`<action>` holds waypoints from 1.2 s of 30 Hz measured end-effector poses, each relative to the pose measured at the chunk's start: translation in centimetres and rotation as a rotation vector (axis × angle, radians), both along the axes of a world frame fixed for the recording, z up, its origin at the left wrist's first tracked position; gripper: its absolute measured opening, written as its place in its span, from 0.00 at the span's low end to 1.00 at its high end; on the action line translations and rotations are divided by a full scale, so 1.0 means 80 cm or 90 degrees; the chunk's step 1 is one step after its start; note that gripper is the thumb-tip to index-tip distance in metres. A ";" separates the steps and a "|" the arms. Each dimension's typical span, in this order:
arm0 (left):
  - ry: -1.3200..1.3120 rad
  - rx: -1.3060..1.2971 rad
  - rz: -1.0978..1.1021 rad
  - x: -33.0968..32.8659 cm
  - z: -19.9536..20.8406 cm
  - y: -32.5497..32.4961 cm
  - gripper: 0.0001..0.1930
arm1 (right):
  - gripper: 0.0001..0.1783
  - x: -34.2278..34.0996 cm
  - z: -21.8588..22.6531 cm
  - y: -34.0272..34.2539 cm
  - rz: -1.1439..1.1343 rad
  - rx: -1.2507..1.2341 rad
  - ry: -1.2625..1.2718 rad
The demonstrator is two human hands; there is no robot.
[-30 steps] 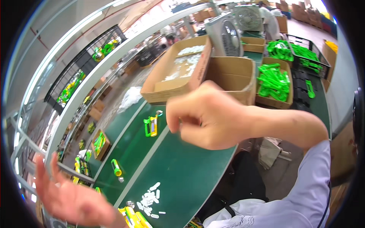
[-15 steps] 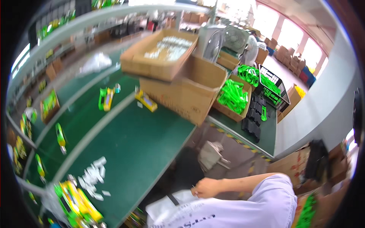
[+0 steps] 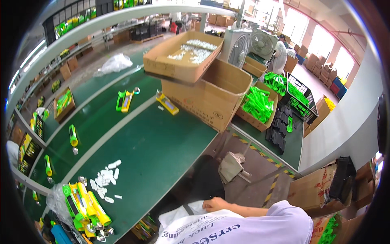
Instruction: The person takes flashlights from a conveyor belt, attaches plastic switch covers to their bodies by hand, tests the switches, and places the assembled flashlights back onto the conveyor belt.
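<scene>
My right hand (image 3: 215,204) rests low at my body, against the pale cloth in front of me. Its fingers are curled in; whatever may be in them is hidden. My left hand is out of sight. Left of my body, small white oval pieces (image 3: 106,177) lie scattered on the green table (image 3: 150,162). Beside them is a pile of yellow-and-green elongated devices (image 3: 83,203) with shiny metal ends. A yellow device (image 3: 167,104) lies farther off, near a large cardboard box (image 3: 203,97).
A shallow carton (image 3: 174,71) of white pieces sits above the large box. On a side table stand a carton of green plastic parts (image 3: 258,105), a black crate (image 3: 302,99) and black trays (image 3: 278,129). Fans (image 3: 240,46) stand behind. A grey column (image 3: 345,130) rises at right.
The view has turned slightly left, so the table and boxes sit farther right and look sharper. My right hand stays low at my body.
</scene>
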State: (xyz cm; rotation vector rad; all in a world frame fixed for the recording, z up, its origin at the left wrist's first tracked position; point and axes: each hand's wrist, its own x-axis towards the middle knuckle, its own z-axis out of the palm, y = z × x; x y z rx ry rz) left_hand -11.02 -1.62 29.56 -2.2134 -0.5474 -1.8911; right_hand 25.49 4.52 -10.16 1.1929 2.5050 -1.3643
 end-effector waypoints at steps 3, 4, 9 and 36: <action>0.039 -0.001 -0.041 0.009 0.020 0.019 0.19 | 0.10 -0.034 -0.009 -0.009 -0.020 -0.049 0.032; 0.052 -0.005 -0.052 0.011 0.026 0.025 0.18 | 0.09 -0.048 -0.016 -0.015 -0.020 -0.045 0.094; 0.096 -0.077 -0.090 0.012 0.039 0.058 0.18 | 0.08 -0.116 -0.006 0.003 0.104 0.027 0.113; -0.155 -0.931 0.672 -0.233 -0.322 0.518 0.61 | 0.09 -0.173 0.161 0.218 0.017 0.080 0.422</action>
